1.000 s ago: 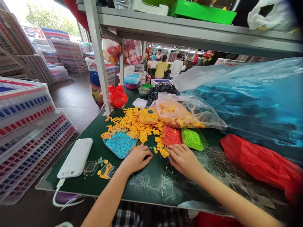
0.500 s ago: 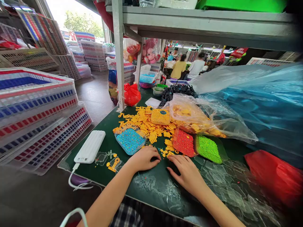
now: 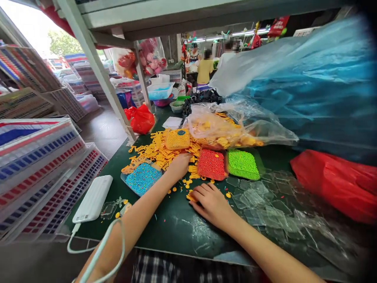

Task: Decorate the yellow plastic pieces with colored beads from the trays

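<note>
My left hand (image 3: 179, 166) reaches to the near edge of a pile of yellow plastic pieces (image 3: 157, 151); its fingers are mostly hidden behind the back of the hand. Low over the green table, my right hand (image 3: 211, 201) has its fingers closed on a small yellow plastic piece (image 3: 191, 195). Around the hands stand open trays of tiny beads: blue beads (image 3: 143, 179) at the left, yellow beads (image 3: 177, 139) on the pile, red beads (image 3: 210, 163) and green beads (image 3: 243, 163) to the right. Small round yellow bits (image 3: 186, 182) lie scattered between the hands.
A white power bank (image 3: 93, 198) with a cable lies at the left. Flat clear plastic pieces (image 3: 273, 204) spread at the right, near a red bag (image 3: 332, 182). Behind the trays rests a clear bag of yellow pieces (image 3: 224, 127). A shelf post (image 3: 97, 70) rises at the back left.
My left hand has moved forward into the yellow pile. My right hand has come slightly nearer and now has a yellow piece at its fingers. The whole view has shifted and tilted.
</note>
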### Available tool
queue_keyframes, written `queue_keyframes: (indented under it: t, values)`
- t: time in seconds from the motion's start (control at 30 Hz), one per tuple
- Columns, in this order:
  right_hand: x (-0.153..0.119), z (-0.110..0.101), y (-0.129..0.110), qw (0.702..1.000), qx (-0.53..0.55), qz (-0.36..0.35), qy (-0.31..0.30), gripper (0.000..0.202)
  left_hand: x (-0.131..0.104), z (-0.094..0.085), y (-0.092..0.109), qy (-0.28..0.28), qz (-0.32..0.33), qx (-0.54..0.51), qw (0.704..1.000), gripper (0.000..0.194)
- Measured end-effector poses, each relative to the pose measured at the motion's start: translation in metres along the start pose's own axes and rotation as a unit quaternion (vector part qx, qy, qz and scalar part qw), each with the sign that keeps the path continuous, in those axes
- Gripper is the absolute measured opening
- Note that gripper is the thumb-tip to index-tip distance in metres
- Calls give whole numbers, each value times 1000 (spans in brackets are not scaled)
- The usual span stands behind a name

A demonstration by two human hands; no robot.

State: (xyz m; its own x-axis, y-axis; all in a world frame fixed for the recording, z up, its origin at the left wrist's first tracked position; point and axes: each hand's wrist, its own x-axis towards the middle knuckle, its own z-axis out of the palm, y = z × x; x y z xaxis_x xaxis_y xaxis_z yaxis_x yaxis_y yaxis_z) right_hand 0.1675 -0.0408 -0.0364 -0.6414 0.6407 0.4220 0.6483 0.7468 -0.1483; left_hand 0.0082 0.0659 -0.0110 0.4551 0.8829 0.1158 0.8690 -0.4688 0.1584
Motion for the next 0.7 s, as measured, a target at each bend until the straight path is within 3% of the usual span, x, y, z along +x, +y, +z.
queue_keyframes:
  t: [0.1,0.23,0.43,0.6,0.7]
  values:
    - [1,0,2,999,26,9,21,17,28,9,-3,-21,-11,36,999,40]
    - [2,1,7,997,65,44,24,25,41,17,-8,-28,-27,66,997,32]
    - [6,-1,7,998,53,15,-30,19,41,21,-12,-18,-63,53,996,25]
    - [6,1,5,998,38,20,-48,44,33,16,-7,-6,-83,34,996,22]
    - [5,2,5,996,48,20,-66,38,21,8,-1,13,-80,25,996,23]
